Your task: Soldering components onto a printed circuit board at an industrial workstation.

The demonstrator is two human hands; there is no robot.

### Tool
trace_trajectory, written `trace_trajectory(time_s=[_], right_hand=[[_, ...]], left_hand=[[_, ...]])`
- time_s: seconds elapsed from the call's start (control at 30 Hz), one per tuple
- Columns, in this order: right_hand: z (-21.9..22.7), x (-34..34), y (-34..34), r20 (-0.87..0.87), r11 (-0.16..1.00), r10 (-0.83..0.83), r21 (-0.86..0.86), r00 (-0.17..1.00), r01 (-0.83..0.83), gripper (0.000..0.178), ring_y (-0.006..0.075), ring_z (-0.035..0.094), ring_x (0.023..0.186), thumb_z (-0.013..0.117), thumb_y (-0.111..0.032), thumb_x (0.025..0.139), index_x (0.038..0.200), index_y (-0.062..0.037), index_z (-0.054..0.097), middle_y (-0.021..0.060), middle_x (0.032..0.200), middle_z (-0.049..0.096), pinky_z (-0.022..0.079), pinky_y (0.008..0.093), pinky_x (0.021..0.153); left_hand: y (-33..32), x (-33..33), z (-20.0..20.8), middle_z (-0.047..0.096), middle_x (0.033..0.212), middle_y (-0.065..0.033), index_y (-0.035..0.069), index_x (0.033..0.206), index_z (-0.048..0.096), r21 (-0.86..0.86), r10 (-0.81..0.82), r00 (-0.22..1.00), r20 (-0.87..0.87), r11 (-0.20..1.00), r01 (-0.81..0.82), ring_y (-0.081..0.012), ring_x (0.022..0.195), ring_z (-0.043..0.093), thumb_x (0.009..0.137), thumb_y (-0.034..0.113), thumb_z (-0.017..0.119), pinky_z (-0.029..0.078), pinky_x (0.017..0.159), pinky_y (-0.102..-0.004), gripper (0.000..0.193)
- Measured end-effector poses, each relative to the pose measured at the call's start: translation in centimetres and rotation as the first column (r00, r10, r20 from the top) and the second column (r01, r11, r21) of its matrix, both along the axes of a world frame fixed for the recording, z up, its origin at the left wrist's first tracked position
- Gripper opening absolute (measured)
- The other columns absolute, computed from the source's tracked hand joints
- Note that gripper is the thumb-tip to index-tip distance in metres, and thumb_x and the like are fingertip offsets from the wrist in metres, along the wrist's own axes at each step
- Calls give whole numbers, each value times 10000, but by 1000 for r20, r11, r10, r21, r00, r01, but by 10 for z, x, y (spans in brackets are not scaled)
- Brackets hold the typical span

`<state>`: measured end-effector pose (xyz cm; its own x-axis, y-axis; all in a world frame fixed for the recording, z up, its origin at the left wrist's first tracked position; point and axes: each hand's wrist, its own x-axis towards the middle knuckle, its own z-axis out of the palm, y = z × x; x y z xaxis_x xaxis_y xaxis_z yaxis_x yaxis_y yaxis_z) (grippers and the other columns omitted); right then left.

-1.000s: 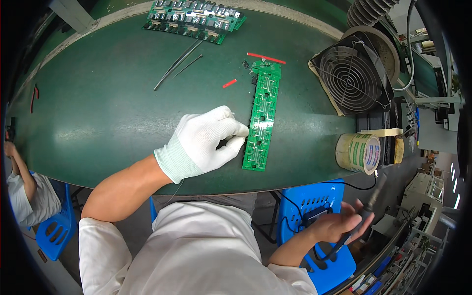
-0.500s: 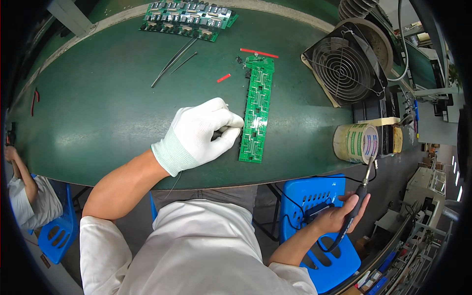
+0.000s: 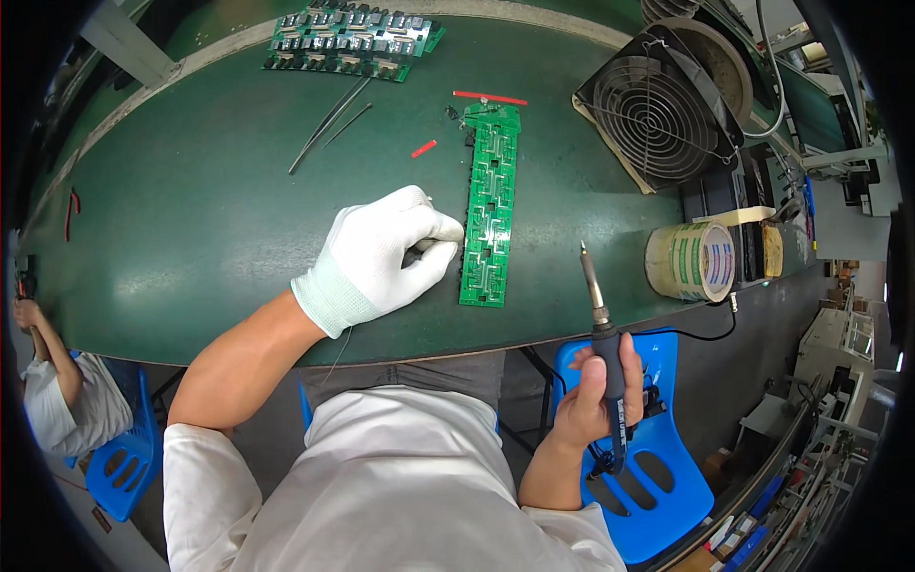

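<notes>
A long green circuit board (image 3: 492, 205) lies on the green table. My left hand (image 3: 386, 253), in a white glove, is closed in a pinch right beside the board's left edge; what sits between the fingertips is hidden. A thin grey strand (image 3: 338, 353) hangs below the glove's cuff. My bare right hand (image 3: 600, 396) is wrapped round the dark handle of a soldering iron (image 3: 599, 305). The iron's metal tip points up and away over the table, to the right of the board and apart from it.
Behind the board lie red strips (image 3: 489, 97) and tweezers (image 3: 329, 126). More populated boards (image 3: 348, 43) rest at the far edge. At the right stand a fan with a wire guard (image 3: 653, 119) and a tape roll (image 3: 681, 262). A blue chair (image 3: 658, 515) is below; another person (image 3: 71, 400) sits left.
My right hand has brought the soldering iron from the tape roll leftward toward the board. My left hand stays pinched at the board's edge. The whole view has shifted slightly.
</notes>
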<state>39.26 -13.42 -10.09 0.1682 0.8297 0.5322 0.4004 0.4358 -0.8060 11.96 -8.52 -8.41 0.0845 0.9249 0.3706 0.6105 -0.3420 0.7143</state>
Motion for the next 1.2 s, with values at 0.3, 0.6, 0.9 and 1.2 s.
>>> trace_trajectory(time_s=[0.3,0.6,0.9,1.2], right_hand=[[3,-17,1,-145,971,81,-212,986,-111,507,199,666,717,610,-28,892,1379,53,494,185,958,709,557,295,654],[16,-71,41,225,936,318,-231,921,-267,715,319,689,1076,740,31,808,1444,9,415,211,1220,678,559,369,887],[10,-48,-9,147,885,436,-250,888,-394,836,327,681,1071,796,58,735,1463,-16,392,231,1270,644,564,400,887],[3,-54,48,62,910,384,-192,921,-367,787,301,706,988,737,16,811,1492,-53,347,249,1245,649,572,358,810]], left_hand=[[2,1,3,589,807,-5,111,873,673,-31,-8,1000,-21,999,7,-160,536,503,762,37,700,413,508,-293,137],[1,16,2,699,968,-79,55,937,674,147,-62,990,-130,986,82,-186,604,581,781,-5,679,470,550,-287,167],[-4,-1,14,708,889,-46,73,914,634,-56,-189,980,69,980,193,-215,596,612,840,72,659,494,559,-315,78],[34,-14,13,710,964,-84,28,926,659,-368,241,880,409,926,-83,-154,632,587,871,23,634,491,617,-289,60]])
